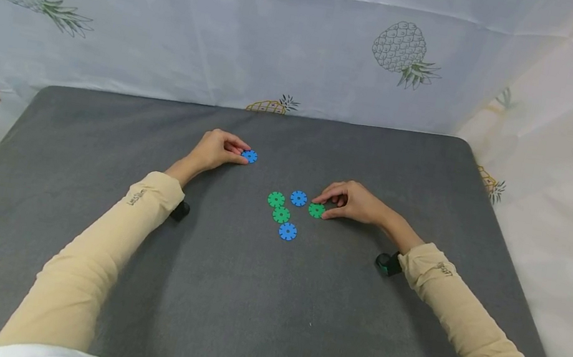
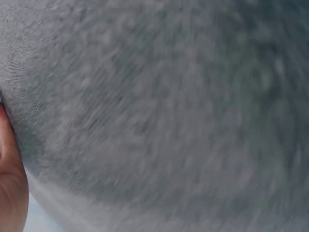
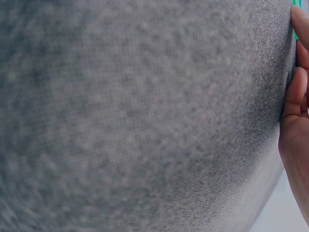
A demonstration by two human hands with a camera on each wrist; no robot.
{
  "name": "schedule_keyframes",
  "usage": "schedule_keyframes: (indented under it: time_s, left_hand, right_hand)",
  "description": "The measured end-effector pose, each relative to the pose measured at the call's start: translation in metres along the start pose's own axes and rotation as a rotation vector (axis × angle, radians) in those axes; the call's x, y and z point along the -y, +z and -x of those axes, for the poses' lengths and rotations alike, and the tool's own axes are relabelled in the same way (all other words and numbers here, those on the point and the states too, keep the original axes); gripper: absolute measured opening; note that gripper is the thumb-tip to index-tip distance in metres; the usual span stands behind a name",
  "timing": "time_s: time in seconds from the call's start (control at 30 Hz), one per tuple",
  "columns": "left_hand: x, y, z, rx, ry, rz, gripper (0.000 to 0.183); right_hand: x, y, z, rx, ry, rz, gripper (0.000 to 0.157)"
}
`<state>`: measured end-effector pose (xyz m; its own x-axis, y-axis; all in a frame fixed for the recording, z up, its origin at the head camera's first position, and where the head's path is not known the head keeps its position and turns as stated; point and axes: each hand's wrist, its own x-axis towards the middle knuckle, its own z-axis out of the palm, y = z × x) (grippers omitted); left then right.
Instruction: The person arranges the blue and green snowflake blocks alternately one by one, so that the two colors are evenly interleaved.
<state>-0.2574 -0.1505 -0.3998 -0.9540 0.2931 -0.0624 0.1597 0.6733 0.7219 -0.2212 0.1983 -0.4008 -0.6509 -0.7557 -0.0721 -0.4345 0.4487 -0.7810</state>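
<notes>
In the head view, my left hand (image 1: 216, 150) pinches a small blue notched disc (image 1: 249, 156) between thumb and fingers, close over the table at the far left of the other discs. My right hand (image 1: 353, 202) has thumb and fingertips at opposite edges of a green notched disc (image 1: 316, 210). Between the hands lie a blue disc (image 1: 298, 198), a green disc (image 1: 276, 199), a second green disc (image 1: 281, 215) and another blue disc (image 1: 288, 231), set near one another in a bent row. Only parts of each hand show in the wrist views.
A dark grey cloth covers the table (image 1: 239, 322). Behind it and on the right hang white curtains (image 1: 220, 28) printed with pineapples. A black wrist device (image 1: 388, 264) sits under the right forearm, and another black device (image 1: 180, 211) under the left.
</notes>
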Motion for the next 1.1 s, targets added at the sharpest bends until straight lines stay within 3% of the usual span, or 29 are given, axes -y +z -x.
schedule_keyframes:
  time_s: [0.13,0.27,0.57,0.77,0.9,1.1]
  left_hand:
    - [-0.0034,-0.0018,-0.0035,0.022,0.043,-0.081,0.029]
    - [-0.0068,-0.0030,-0.0055,0.038,0.035,-0.130,0.030]
    - [-0.0041,-0.0003,-0.0040,0.041,-0.011,-0.121,0.030]
    - [-0.0003,-0.0007,-0.0019,0.007,0.035,-0.073,0.027]
    - [-0.0003,-0.0003,-0.0020,0.003,0.030,-0.070,0.027]
    - [-0.0032,0.0016,-0.0023,0.015,-0.013,-0.081,0.028]
  right_hand:
    - [-0.0009,0.0002,0.0000,-0.003,-0.002,0.000,0.031]
    - [-0.0013,0.0001,-0.0001,-0.006,-0.004,0.003,0.031]
    - [-0.0037,0.0022,0.0032,-0.054,-0.012,0.065,0.029]
    - [-0.0052,0.0055,0.0057,-0.102,-0.026,0.068,0.028]
    - [-0.0054,0.0064,0.0070,-0.128,-0.024,0.036,0.026]
    - [-0.0057,0.0040,0.0052,-0.105,-0.027,0.046,0.024]
